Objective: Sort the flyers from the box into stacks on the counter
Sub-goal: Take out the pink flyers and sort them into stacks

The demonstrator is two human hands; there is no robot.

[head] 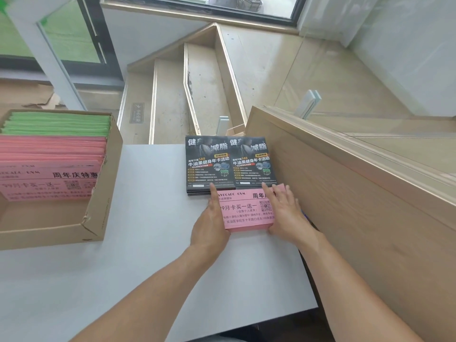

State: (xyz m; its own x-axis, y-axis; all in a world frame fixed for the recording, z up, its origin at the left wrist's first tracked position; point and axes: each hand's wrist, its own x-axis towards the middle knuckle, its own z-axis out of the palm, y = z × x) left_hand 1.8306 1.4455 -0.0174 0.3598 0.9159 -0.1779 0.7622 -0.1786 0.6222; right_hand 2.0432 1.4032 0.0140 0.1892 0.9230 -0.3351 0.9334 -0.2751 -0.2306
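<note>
White counter (148,243) above a stairwell. Pink stack (246,211) lies long axis left–right, just in front of the black stacks (230,164); left hand (212,223) and right hand (283,213), fingers nearly straight, press its short ends. Box (103,193) stands well left, nearer the left hand.
</note>
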